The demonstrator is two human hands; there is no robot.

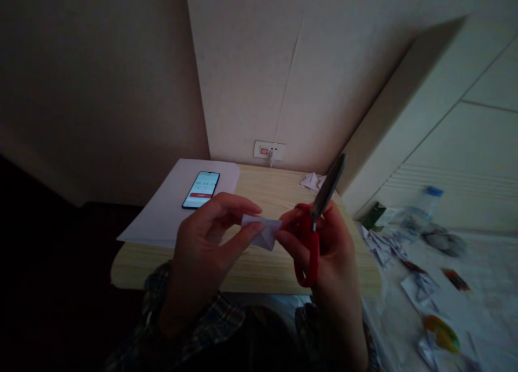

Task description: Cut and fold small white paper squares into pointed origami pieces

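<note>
A small folded piece of white paper (265,236) is held up between my two hands, above the wooden table (259,269). My left hand (214,248) pinches its left end between thumb and fingers. At its right end, the thumb and fingertip of my right hand (332,253) grip the paper too. Red-handled scissors (311,242) hang in that same right hand, their dark blades pointing up and away from the paper. Part of the scissors' handle is hidden by the fingers.
A phone (201,190) with a lit screen lies on a stack of white paper (162,215) at the table's left. Folded paper pieces (311,181) sit at the back right. Beyond the table's right edge are a plastic bottle (421,212) and scattered papers (380,246). A wall socket (269,150) is behind.
</note>
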